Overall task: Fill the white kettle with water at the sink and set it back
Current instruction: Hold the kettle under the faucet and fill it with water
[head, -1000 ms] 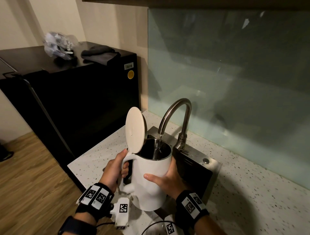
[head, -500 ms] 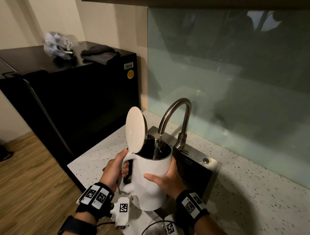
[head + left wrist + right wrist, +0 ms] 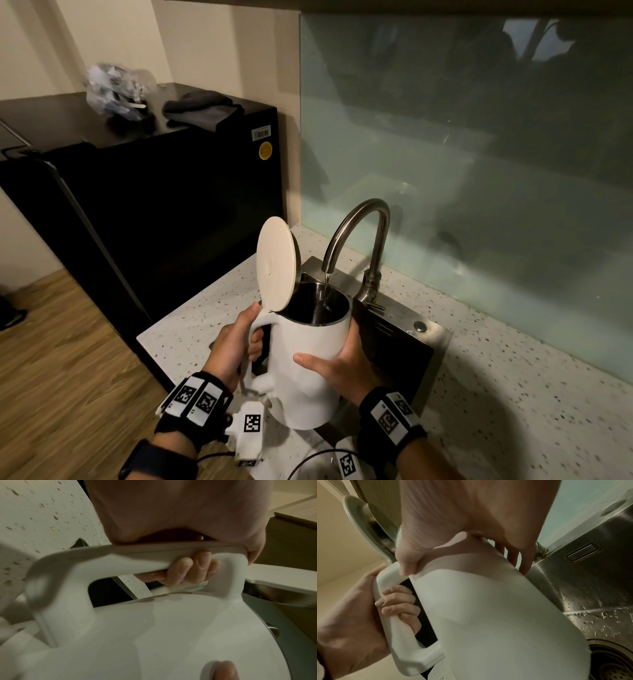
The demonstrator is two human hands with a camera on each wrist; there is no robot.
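The white kettle is held over the steel sink, its round lid standing open. A thin stream of water falls from the curved faucet into its dark inside. My left hand grips the kettle's handle, fingers curled round it. My right hand cups the kettle's body from the right, thumb on the front and fingers spread along the far side. The water level inside is hidden.
The speckled white counter runs right of the sink under a green glass backsplash. A black fridge stands left, with a plastic bag and a dark cloth on top. A black cord lies near the front edge.
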